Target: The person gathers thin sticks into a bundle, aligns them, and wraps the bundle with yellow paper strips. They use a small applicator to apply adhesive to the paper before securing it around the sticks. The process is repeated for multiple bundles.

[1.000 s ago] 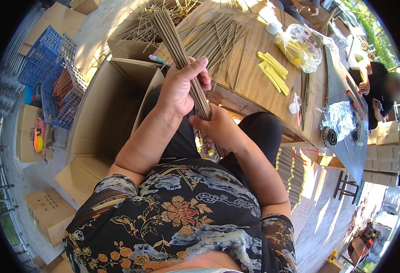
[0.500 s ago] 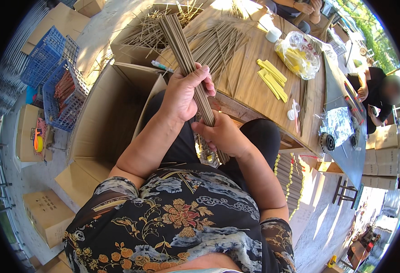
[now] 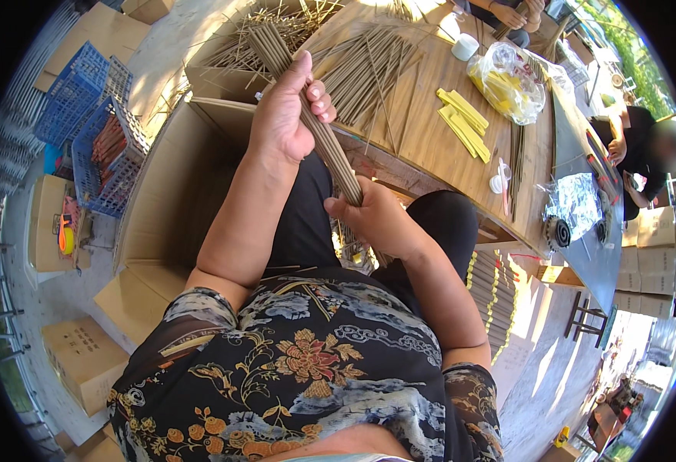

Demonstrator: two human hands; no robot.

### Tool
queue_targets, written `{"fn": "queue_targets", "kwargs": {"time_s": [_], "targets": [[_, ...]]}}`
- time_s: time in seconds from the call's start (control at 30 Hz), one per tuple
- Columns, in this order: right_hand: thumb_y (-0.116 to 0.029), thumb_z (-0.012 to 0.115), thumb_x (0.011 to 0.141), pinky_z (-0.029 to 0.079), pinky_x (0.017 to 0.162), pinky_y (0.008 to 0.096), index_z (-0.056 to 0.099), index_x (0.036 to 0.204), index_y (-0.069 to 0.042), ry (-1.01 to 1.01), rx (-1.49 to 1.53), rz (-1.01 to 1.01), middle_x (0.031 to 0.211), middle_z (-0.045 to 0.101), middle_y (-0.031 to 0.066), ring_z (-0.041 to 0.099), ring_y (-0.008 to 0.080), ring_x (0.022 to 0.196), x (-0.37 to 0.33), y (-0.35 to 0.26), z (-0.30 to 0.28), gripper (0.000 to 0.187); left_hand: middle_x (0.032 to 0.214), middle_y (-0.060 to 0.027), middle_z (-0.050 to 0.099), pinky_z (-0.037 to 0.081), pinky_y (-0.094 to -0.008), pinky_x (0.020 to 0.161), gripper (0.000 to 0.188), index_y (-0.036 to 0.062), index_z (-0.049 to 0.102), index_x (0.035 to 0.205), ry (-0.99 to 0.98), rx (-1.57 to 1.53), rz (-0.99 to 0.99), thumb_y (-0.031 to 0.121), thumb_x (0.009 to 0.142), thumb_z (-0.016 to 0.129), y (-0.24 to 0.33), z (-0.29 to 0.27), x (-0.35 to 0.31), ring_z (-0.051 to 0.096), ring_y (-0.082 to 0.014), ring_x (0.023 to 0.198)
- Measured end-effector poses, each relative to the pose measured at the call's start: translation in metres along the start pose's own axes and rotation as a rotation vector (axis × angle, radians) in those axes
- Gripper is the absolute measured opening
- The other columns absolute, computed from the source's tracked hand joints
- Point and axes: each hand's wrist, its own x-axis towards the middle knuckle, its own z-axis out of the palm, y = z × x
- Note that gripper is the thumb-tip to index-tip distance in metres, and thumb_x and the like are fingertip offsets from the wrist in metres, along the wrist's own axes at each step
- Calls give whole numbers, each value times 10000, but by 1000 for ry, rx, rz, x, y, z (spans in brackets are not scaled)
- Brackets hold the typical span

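A bundle of long brown incense sticks (image 3: 331,158) slants between my two hands above my lap. My left hand (image 3: 282,115) is wrapped round its upper part, thumb pointing up along the sticks. Lower down, my right hand (image 3: 378,222) grips the bundle near its bottom end, covering part of it. Beyond my hands, loose sticks (image 3: 368,69) of the same kind lie fanned out on the wooden table (image 3: 422,165). Yellow paper strips (image 3: 462,123) rest on the table to the right, beside a clear plastic bag (image 3: 507,83) with yellow pieces inside.
An open cardboard box (image 3: 149,204) stands at my left, with blue crates (image 3: 95,165) beyond it. Another box at the far side holds tangled sticks (image 3: 265,38). Wrapped yellow-banded bundles (image 3: 492,289) lie right of my knee. Co-workers (image 3: 642,146) sit across and at right.
My left hand has moved up along the bundle and to the left, its thumb now pointing upward. The bundle's upper end has shifted slightly left. My right hand stays near the lower end.
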Motion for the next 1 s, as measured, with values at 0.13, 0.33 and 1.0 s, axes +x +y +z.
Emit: {"fn": "queue_targets", "kwargs": {"time_s": [0.13, 0.33, 1.0], "targets": [[-285, 606, 808, 436, 610, 354, 481, 819, 31, 9, -1, 5, 668, 562, 171, 555, 239, 625, 0, 15, 2, 340, 518, 39, 390, 303, -207, 400, 279, 122, 431, 695, 39, 25, 38, 306, 834, 588, 6, -3, 6, 359, -69, 434], [-276, 629, 792, 436, 605, 335, 486, 807, 18, -7, -67, -57, 643, 537, 112, 529, 180, 626, 0, 12, -5, 328, 495, 48, 363, 290, -223, 384, 334, 144, 402, 625, -122, 59, 155, 335, 838, 574, 9, 4, -5, 334, -71, 399], [-217, 637, 783, 448, 630, 362, 509, 873, -32, 771, 14, -757, 753, 569, 185, 554, 364, 712, 26, 9, -110, 243, 540, -14, 483, 388, -214, 454, 152, 53, 499, 711, -593, 518, 482, 74, 780, 633, -51, 166, 7, 454, -92, 455]]}}
